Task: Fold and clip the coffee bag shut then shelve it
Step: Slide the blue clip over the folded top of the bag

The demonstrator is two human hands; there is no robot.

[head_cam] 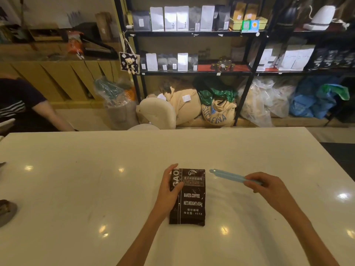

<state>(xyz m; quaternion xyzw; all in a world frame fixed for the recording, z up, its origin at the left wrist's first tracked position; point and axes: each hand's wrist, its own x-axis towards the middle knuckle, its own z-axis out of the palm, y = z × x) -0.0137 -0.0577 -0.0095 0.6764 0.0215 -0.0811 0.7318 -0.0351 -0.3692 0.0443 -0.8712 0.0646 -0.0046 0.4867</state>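
Note:
A dark brown coffee bag [192,200] with white lettering lies flat on the white table [96,179], its top end pointing away from me. My left hand [170,187] grips the bag's upper left edge, thumb on its face. To the right, my right hand [269,186] holds a long light-blue bag clip [228,175] by one end, just above the table. The clip's free end points toward the bag's top right corner and stays apart from it.
Behind the table stands a black shelving unit [192,33] holding rows of white, black and brown coffee bags. Sacks and plastic bags [217,112] lie on the floor below. A seated person's arm [48,114] is at the far left.

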